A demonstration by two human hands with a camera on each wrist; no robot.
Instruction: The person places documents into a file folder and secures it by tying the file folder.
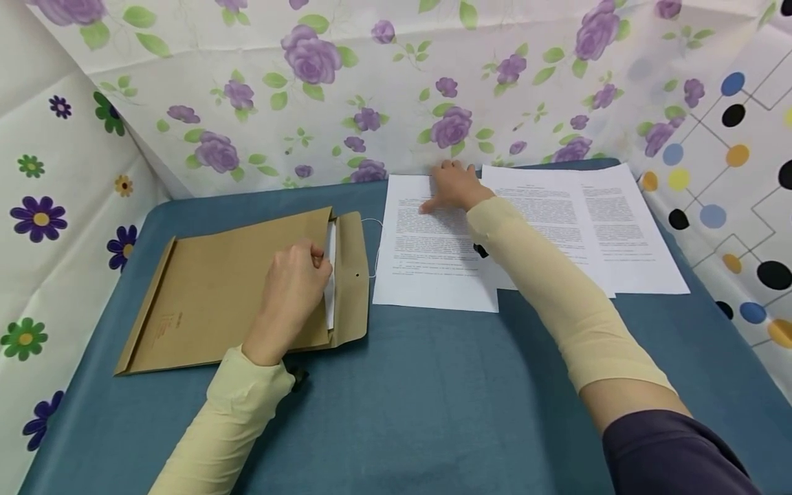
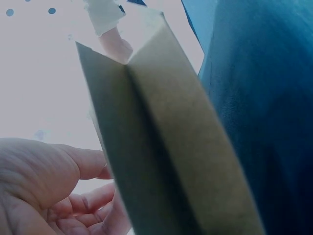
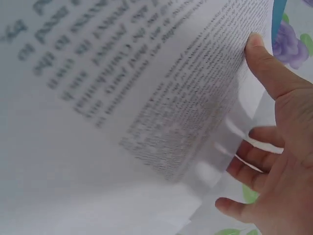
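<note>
A brown paper document envelope (image 1: 247,282) lies on the left of the table, its flap (image 1: 351,282) folded out to the right. White paper (image 1: 331,275) shows inside its mouth. My left hand (image 1: 293,289) pinches the envelope's upper edge at the mouth, thumb and curled fingers meeting there in the left wrist view. My right hand (image 1: 456,185) rests with spread fingers on the top of a printed sheet (image 1: 433,268). In the right wrist view the thumb (image 3: 261,58) touches the print side, and the other fingers extend at the sheet's edge.
Two more printed sheets (image 1: 538,213) (image 1: 619,234) overlap to the right of the first. A white string (image 1: 379,240) loops from the flap toward the sheets. Blue cloth (image 1: 427,399) covers the table. A floral curtain (image 1: 309,103) stands behind it, a dotted one (image 1: 736,206) at right.
</note>
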